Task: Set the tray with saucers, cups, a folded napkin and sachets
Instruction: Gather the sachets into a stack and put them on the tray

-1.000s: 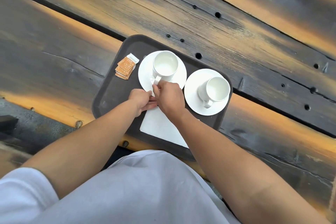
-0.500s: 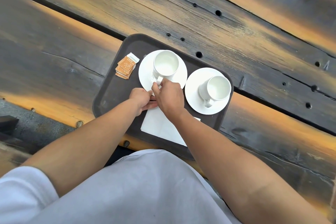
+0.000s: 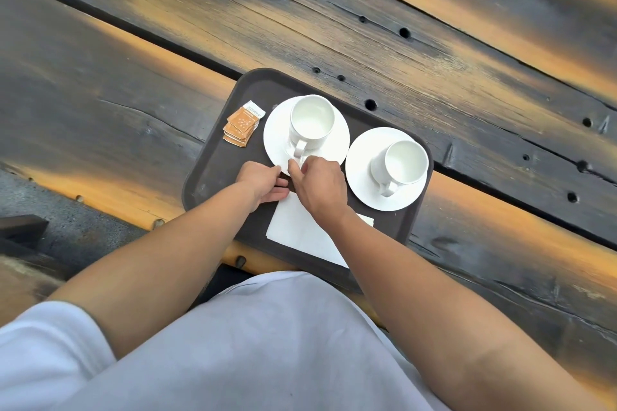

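A dark brown tray (image 3: 213,173) lies on the wooden table. On it stand two white saucers, each with a white cup: the left cup (image 3: 311,122) on the left saucer (image 3: 277,137), the right cup (image 3: 402,162) on the right saucer (image 3: 367,157). A small stack of orange sachets (image 3: 241,125) lies at the tray's far left. A white napkin (image 3: 297,230) lies on the tray's near side. My left hand (image 3: 262,182) and my right hand (image 3: 319,183) meet at the napkin's far corner, just below the left cup's handle, both pinching the napkin there.
The table (image 3: 434,70) is of dark, weathered planks with gaps and bolt holes. Its near edge runs under the tray's front. My light apron (image 3: 267,344) fills the bottom of the view. A dark block (image 3: 20,230) sits low at the left.
Both hands stay together at the napkin's far corner, with the right fingers shifted slightly toward the left saucer's rim. Cups, saucers and sachets have not moved.
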Motion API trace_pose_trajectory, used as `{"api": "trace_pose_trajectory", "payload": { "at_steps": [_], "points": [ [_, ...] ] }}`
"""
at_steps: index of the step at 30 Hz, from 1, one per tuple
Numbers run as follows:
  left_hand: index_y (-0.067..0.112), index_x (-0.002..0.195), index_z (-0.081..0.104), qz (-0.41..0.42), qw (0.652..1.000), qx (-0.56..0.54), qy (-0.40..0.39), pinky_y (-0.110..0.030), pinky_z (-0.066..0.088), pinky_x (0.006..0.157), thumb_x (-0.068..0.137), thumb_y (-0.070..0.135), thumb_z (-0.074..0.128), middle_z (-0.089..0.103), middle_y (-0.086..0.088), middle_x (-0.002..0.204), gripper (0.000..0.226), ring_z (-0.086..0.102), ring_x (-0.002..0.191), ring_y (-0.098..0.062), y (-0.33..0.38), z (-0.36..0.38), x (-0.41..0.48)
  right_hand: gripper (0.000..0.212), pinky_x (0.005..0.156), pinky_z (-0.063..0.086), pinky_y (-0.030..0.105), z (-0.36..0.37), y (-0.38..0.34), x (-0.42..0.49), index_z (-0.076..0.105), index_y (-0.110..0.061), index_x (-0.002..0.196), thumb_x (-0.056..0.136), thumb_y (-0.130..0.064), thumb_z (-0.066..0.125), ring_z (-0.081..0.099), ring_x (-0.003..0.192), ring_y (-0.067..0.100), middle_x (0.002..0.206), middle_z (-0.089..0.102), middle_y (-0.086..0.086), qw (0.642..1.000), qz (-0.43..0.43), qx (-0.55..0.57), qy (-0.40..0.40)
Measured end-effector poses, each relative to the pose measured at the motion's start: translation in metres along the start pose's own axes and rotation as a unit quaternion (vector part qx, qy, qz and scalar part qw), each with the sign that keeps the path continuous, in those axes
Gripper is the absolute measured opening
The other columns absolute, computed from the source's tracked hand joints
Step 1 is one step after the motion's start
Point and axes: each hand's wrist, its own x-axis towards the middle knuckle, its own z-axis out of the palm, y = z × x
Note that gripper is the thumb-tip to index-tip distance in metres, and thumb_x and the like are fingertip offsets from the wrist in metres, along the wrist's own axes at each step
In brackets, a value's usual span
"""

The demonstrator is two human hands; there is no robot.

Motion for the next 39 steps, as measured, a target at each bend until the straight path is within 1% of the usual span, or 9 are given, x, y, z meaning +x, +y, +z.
{"api": "trace_pose_trajectory", "payload": {
  "at_steps": [3, 5, 8, 15, 24, 30, 34, 36, 39],
  "points": [
    [0.005, 0.097, 0.068, 0.057, 0.989, 0.105, 0.088, -0.026, 0.060, 0.055, 0.094, 0.018, 0.065, 0.074, -0.011, 0.088, 0.014, 0.074, 0.062, -0.019, -0.001, -0.016, -0.006, 0.046, 0.064, 0.048, 0.033, 0.002, -0.007, -0.010, 0.064, -0.005, 0.072, 0.096, -0.041, 0.048, 0.061, 0.071, 0.034, 0.072, 0.067, 0.014, 0.998, -0.040, 0.000, -0.046],
    [0.008, 0.087, 0.069, 0.075, 0.983, 0.108, 0.130, -0.023, 0.059, 0.053, 0.093, 0.017, 0.067, 0.075, -0.009, 0.084, 0.010, 0.073, 0.057, -0.016, 0.000, -0.029, -0.006, 0.041, 0.065, 0.045, 0.032, 0.004, -0.019, -0.011, 0.064, -0.004, 0.073, 0.097, -0.034, 0.049, 0.062, 0.075, 0.035, 0.073, 0.068, 0.016, 0.993, -0.077, 0.003, -0.095],
    [0.007, 0.088, 0.068, 0.038, 0.991, -0.033, 0.124, -0.028, 0.062, 0.066, 0.093, 0.008, 0.066, 0.074, -0.012, 0.089, 0.005, 0.075, 0.069, -0.021, 0.004, -0.048, -0.001, 0.030, 0.073, 0.050, 0.035, 0.003, -0.047, 0.003, 0.069, -0.003, 0.090, 0.097, -0.024, 0.048, 0.064, 0.085, 0.036, 0.087, 0.071, 0.019, 0.990, -0.094, 0.015, -0.108],
    [0.004, 0.085, 0.068, -0.042, 0.965, -0.238, 0.099, -0.023, 0.059, 0.052, 0.090, 0.000, 0.066, 0.069, -0.010, 0.085, 0.007, 0.071, 0.072, -0.022, 0.024, -0.061, 0.022, 0.037, 0.099, 0.049, 0.037, 0.004, -0.114, 0.079, 0.064, -0.011, 0.128, 0.096, -0.010, 0.044, 0.060, 0.116, 0.034, 0.124, 0.066, 0.016, 0.988, -0.089, -0.036, -0.124],
    [0.007, 0.081, 0.065, -0.074, 0.926, -0.330, 0.167, -0.025, 0.061, 0.055, 0.085, 0.000, 0.073, 0.071, -0.012, 0.077, 0.011, 0.073, 0.068, -0.019, 0.032, -0.063, 0.051, 0.040, 0.100, 0.050, 0.042, 0.030, -0.140, 0.141, 0.064, -0.011, 0.125, 0.085, -0.006, 0.060, 0.053, 0.122, 0.032, 0.133, 0.057, 0.011, 0.964, -0.081, -0.168, -0.191],
    [-0.002, 0.099, 0.068, -0.050, 0.923, -0.344, 0.164, -0.029, 0.061, 0.065, 0.086, 0.000, 0.072, 0.071, -0.018, 0.085, 0.014, 0.073, 0.073, -0.025, 0.031, -0.058, 0.051, 0.034, 0.102, 0.046, 0.042, 0.038, -0.138, 0.140, 0.064, -0.007, 0.119, 0.085, -0.006, 0.061, 0.048, 0.123, 0.034, 0.128, 0.053, 0.014, 0.949, -0.133, -0.202, -0.202],
    [0.001, 0.089, 0.067, -0.049, 0.916, -0.356, 0.179, -0.032, 0.062, 0.068, 0.085, -0.004, 0.071, 0.071, -0.021, 0.089, 0.007, 0.074, 0.077, -0.029, 0.031, -0.057, 0.047, 0.036, 0.103, 0.045, 0.044, 0.038, -0.142, 0.133, 0.064, -0.010, 0.119, 0.084, -0.004, 0.062, 0.049, 0.124, 0.032, 0.128, 0.054, 0.014, 0.947, -0.139, -0.197, -0.210],
    [0.006, 0.078, 0.065, -0.053, 0.911, -0.360, 0.192, -0.033, 0.062, 0.066, 0.083, -0.006, 0.071, 0.071, -0.020, 0.086, 0.015, 0.075, 0.075, -0.029, 0.031, -0.056, 0.045, 0.025, 0.098, 0.047, 0.042, 0.036, -0.143, 0.132, 0.063, -0.010, 0.107, 0.083, -0.004, 0.058, 0.052, 0.119, 0.032, 0.123, 0.058, 0.016, 0.950, -0.128, -0.193, -0.207],
    [0.008, 0.074, 0.064, -0.056, 0.905, -0.364, 0.213, -0.032, 0.062, 0.063, 0.084, -0.011, 0.067, 0.069, -0.018, 0.079, 0.021, 0.074, 0.071, -0.029, 0.033, -0.054, 0.044, 0.019, 0.078, 0.046, 0.033, 0.034, -0.145, 0.130, 0.065, -0.005, 0.098, 0.083, -0.001, 0.053, 0.058, 0.110, 0.032, 0.108, 0.063, 0.014, 0.953, -0.117, -0.194, -0.199]
  ]
}}
